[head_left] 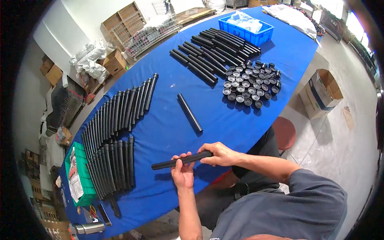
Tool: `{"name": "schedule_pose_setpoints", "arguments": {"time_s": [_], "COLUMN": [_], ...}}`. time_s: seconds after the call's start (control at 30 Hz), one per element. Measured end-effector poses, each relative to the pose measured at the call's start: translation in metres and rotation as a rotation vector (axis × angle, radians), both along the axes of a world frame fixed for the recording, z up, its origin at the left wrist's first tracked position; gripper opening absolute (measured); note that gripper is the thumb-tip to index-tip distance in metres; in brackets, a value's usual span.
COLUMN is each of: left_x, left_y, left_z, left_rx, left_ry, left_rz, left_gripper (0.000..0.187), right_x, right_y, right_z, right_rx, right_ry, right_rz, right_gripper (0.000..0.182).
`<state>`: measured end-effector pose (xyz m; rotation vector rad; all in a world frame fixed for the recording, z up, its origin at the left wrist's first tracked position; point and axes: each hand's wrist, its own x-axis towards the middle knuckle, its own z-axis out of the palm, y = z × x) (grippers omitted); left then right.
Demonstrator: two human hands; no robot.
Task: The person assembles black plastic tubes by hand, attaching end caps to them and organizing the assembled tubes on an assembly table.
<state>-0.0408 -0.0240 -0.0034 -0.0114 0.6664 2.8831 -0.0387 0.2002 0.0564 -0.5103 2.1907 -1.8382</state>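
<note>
A black tube (164, 164) is held slantwise above the front part of the blue-covered table (160, 132). My left hand (184, 171) supports it around the middle, fingers curled over the far side and thumb on the near side. At its right end, my right hand (219, 155) is wrapped around the tip, which the fingers partly hide. Beyond my hands a single black tube (190, 113) lies alone on the cloth.
Capped black tubes (116, 116) lie in rows at left, beside a green crate (85, 172). Plain tubes (200, 60) and black round caps (248, 86) lie at the far right, near a blue crate (256, 38). A cardboard box (320, 96) and a red stool (285, 134) stand on the floor.
</note>
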Motion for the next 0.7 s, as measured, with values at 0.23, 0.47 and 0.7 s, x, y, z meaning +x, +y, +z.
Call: {"name": "schedule_pose_setpoints", "arguments": {"time_s": [0.23,0.47,0.7], "left_x": [0.002,-0.002,0.002], "left_y": [-0.001,-0.006,0.001], "left_z": [-0.003,-0.011,0.000], "left_rx": [-0.046,-0.022,-0.037], "left_ry": [0.014,-0.027,0.016], "left_rz": [0.015,0.004,-0.001], "left_gripper": [0.016,0.014,0.019], "right_x": [0.003,-0.005,0.002], "right_y": [-0.008,-0.001,0.005], "right_z": [-0.015,-0.011,0.003], "right_rx": [-0.097,0.131,0.415], "right_ry": [0.035,0.376,0.579], "right_rz": [-0.084,-0.066,-0.021], "right_gripper": [0.032,0.034,0.033]}}
